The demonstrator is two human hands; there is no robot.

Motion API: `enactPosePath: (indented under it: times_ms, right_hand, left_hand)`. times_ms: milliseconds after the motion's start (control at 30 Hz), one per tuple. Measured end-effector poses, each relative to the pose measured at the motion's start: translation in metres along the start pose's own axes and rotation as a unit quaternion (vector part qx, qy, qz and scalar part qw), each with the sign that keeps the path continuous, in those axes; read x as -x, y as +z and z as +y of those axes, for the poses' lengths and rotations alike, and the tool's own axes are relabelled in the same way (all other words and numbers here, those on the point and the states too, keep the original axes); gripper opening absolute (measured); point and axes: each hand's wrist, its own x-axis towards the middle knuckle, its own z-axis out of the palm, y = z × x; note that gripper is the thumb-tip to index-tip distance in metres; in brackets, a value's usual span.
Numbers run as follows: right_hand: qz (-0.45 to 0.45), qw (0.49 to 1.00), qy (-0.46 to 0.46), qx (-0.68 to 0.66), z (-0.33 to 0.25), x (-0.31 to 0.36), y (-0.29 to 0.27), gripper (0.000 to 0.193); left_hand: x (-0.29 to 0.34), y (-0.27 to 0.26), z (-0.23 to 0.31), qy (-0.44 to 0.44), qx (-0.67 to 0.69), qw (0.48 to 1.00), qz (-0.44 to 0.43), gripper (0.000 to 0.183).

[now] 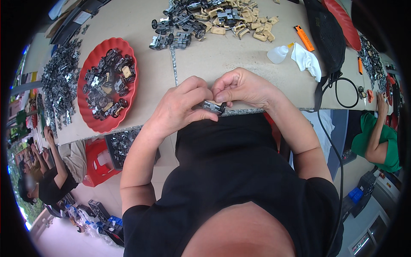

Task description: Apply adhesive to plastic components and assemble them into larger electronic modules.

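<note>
Black fabric shirt (239, 158) is worn; ahead, a small grey-and-tan plastic assembly (211, 106) is gripped between the left hand (185, 102) and right hand (243, 88), both hands nearly closed.

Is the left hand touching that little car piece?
Touching. The head view shows the left hand holding the little car piece, its thumb along the lower edge.

1. Held toy-car chassis (212, 107): black and silver-grey, with a tan piece.
2. Scalloped oval tray (102, 127): solid red.
3. Chassis pieces inside it (104, 103): black and grey, touches of tan.
4. Loose plastic parts (218, 31): plain tan.
5. Squeeze bottle (277, 55): translucent white, yellow-orange tip.
6. Cloth (306, 60): white.
7. Bench (150, 64): beige top, speckled grey edge.
8. Wearer's shirt (239, 180): plain black.
9. Co-worker's shirt, right (387, 156): green.
</note>
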Motion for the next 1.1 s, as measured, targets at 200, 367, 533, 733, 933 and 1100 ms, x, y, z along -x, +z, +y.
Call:
enactPosePath:
  times_ms: [200,367,533,733,933,1100]
  right_hand:
    - [0.021,0.951,-0.186,0.246,-0.003,0.012,0.010,0.030]
    - [0.076,0.892,-0.219,0.389,0.000,0.008,0.008,0.030]
    - [0.098,0.884,-0.224,0.399,0.006,0.006,0.006,0.023]
    - [0.122,0.879,-0.232,0.399,0.010,0.004,0.008,0.026]
    - [0.124,0.867,-0.258,0.408,0.011,0.003,0.004,0.026]
    - [0.115,0.862,-0.270,0.413,0.011,0.003,0.004,0.026]
  left_hand:
    - [0.001,0.004,-0.008,-0.026,-0.008,0.999,0.046,0.036]
    - [-0.001,0.011,-0.018,-0.013,0.030,0.997,0.063,0.035]
    - [0.000,0.006,-0.020,-0.038,0.065,0.997,0.026,0.029]
    - [-0.002,0.012,-0.028,-0.052,0.100,0.993,0.038,0.024]
    - [-0.006,0.007,-0.030,-0.095,0.119,0.988,-0.005,0.024]
    - [-0.008,0.007,-0.035,-0.051,0.113,0.992,-0.007,0.022]
